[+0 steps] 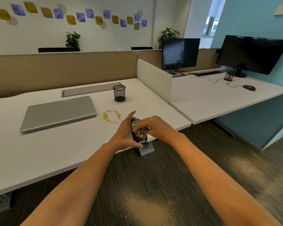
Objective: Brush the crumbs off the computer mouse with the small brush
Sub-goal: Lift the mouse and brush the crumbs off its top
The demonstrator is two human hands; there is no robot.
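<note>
Head view, centre of frame: the left hand (127,132) grips the dark rounded plastic computer mouse (138,132); the right hand (152,127) pinches the small blue brush (140,130) against its golden crumbs (138,135). Brushing looks underway; next, strokes should sweep outward.

On the tabletop (59,149): laptop (58,112) at left, shut and flat; behind it, a cable tray (90,90). Right of the tray, a pen cup (119,93) — upright. Before the cup and right of the laptop, a ring of crumbs (112,116). Near the front right edge, a mouse (138,131), crumbs on top, between left hand (127,132) and right hand (153,126). Beyond a divider (154,79) to the right — two monitors (180,53), another mouse (249,87).
</note>
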